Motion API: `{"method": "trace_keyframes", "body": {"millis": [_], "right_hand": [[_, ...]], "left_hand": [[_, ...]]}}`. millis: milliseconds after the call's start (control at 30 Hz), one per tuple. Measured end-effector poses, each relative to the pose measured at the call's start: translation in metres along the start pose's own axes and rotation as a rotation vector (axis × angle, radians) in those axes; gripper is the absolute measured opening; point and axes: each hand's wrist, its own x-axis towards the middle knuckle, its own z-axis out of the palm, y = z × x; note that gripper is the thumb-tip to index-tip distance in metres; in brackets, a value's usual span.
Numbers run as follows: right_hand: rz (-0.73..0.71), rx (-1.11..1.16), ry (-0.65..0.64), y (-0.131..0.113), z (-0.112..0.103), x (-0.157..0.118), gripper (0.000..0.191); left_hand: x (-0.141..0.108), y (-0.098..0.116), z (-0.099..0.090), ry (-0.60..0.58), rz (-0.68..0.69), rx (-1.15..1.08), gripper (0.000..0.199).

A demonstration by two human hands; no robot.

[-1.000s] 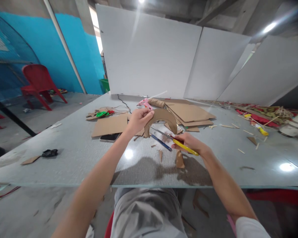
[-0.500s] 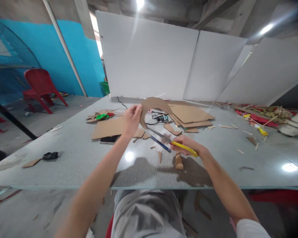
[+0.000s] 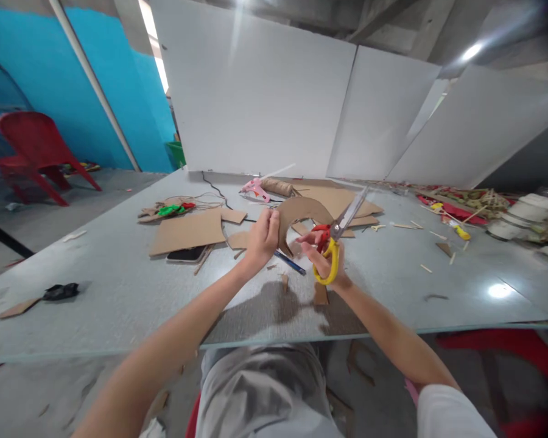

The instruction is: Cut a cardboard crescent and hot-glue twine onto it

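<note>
My left hand (image 3: 263, 238) grips one end of a curved, crescent-shaped cardboard piece (image 3: 304, 210), raised above the table. Red-and-yellow scissors (image 3: 333, 243) are in my right hand (image 3: 322, 258), with their blades pointing up and to the right. The fingers of that hand lie close to the lower inner edge of the crescent; whether they touch it is unclear. Below the cardboard, a blue pen-like tool (image 3: 290, 263) lies on the table beside small brown scraps.
Flat cardboard (image 3: 189, 231) partly covers a phone (image 3: 186, 253) at the left. Behind the crescent are a pink glue gun (image 3: 256, 189), a twine roll (image 3: 277, 187) and more cardboard (image 3: 335, 199). Sticks and a white container (image 3: 525, 217) stand right.
The scissors have turned from pointing left at the cardboard to pointing up and right. Both hands are closer together, and the crescent sits lower. The camera view has shifted.
</note>
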Motion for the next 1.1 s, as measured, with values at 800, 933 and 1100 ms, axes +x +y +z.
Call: {"method": "trace_keyframes", "body": {"millis": [800,933,1100], "right_hand": [[0.022,-0.029,-0.011,-0.002,0.013,-0.001,0.015],[-0.020,-0.068,-0.013,-0.011,0.009,-0.002,0.016],[-0.093,-0.101,-0.039,-0.013,0.005,-0.002,0.016]], "left_hand": [[-0.019,0.009,0.012,-0.075,-0.078,-0.037,0.041],[-0.017,0.008,0.017,-0.086,-0.120,-0.088,0.045],[-0.015,0.008,0.020,-0.113,-0.203,-0.176,0.043]]}}
